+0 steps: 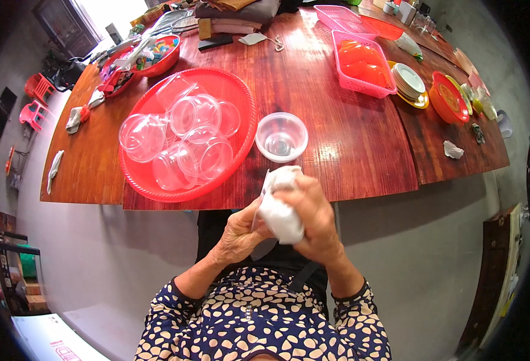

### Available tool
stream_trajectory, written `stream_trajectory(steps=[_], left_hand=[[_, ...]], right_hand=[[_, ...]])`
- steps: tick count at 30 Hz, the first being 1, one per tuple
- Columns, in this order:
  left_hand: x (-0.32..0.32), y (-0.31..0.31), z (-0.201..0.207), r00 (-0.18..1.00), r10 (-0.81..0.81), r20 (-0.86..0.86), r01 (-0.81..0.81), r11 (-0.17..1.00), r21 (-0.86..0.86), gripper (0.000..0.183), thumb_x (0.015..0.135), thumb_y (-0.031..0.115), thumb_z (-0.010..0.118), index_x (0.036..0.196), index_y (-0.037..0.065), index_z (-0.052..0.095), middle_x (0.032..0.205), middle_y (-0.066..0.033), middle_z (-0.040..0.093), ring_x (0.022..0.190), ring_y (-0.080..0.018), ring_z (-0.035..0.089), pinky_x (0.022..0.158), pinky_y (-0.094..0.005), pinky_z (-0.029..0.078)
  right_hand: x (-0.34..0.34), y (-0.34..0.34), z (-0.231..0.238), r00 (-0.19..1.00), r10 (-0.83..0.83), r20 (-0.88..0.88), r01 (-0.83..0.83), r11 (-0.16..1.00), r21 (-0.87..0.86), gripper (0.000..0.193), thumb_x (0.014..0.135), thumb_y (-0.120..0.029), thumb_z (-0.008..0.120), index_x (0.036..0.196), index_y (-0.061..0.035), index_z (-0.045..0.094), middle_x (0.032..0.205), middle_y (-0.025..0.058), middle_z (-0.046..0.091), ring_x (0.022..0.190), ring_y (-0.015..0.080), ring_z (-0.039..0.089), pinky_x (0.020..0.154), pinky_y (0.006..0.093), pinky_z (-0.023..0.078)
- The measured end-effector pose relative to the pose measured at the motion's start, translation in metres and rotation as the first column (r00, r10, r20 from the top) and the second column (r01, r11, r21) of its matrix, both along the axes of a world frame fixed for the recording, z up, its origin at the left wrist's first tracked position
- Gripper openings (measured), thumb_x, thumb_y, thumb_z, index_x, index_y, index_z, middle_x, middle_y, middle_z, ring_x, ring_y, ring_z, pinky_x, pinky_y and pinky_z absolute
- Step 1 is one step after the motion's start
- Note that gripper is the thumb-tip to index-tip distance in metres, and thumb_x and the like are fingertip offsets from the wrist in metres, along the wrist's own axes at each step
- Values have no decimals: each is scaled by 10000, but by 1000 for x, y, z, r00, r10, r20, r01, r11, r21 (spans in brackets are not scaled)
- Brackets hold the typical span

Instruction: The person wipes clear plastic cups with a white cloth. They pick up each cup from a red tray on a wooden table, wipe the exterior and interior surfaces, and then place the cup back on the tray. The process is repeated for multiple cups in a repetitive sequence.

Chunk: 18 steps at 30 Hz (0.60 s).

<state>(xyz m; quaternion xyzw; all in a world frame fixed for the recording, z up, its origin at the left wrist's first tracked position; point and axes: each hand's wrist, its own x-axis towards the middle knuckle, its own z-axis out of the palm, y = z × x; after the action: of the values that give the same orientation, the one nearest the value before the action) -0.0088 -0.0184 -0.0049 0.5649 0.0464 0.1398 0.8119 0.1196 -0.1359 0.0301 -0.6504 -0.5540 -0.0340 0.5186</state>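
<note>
Both hands meet in front of my body, just below the table's near edge. My right hand [316, 210] is closed around a white cloth [280, 213] that is bunched up. My left hand [238, 231] grips something against the cloth from the left; it looks like a clear plastic lid or cup, mostly hidden. Just above the hands, a clear plastic bowl [281, 136] sits upright on the wooden table [349, 150]. To its left a round red basket tray [241, 102] holds several clear plastic bowls and lids [183, 138].
A pink basket [361, 63] with orange items, a stack of plates [410, 81] and an orange bowl [448, 96] stand at the right. A red bowl of small things [150, 54] and folded cloth sit at the back. Crumpled tissues [452, 149] lie about.
</note>
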Motion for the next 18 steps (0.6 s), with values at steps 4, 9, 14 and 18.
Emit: stream_trajectory(steps=[4,9,14,18], left_hand=[[-11,12,1,994,-101,-49,107,982,157,376,890,73,633,1251,19,543,1126,-22,622,1062,-89,543,943,-281,438],[-15,15,19,973,-226,-35,229,958,174,108,860,11,636,965,-7,623,1123,-142,634,1072,-161,580,896,-323,490],[-10,12,30,956,-250,155,269,956,-113,144,862,5,607,737,-1,536,1222,-309,548,1159,-338,548,910,-464,495],[4,21,13,962,-109,252,191,925,-329,92,880,38,595,929,12,522,1208,-310,540,1159,-382,543,880,-469,520]], right_hand=[[-2,-1,10,962,168,214,-184,981,57,486,647,-160,787,1072,-6,610,1090,171,559,1029,360,544,884,445,465],[28,-1,6,920,290,-264,-276,957,87,355,700,-97,755,1014,-39,602,1100,153,563,1052,296,560,887,369,456],[32,-4,-42,616,347,-707,-236,938,254,250,827,-77,655,1054,-9,575,1029,43,572,951,134,556,849,265,445],[26,11,-75,141,519,-843,29,849,528,214,894,-103,598,1086,-17,560,992,17,572,878,90,553,772,238,471]])
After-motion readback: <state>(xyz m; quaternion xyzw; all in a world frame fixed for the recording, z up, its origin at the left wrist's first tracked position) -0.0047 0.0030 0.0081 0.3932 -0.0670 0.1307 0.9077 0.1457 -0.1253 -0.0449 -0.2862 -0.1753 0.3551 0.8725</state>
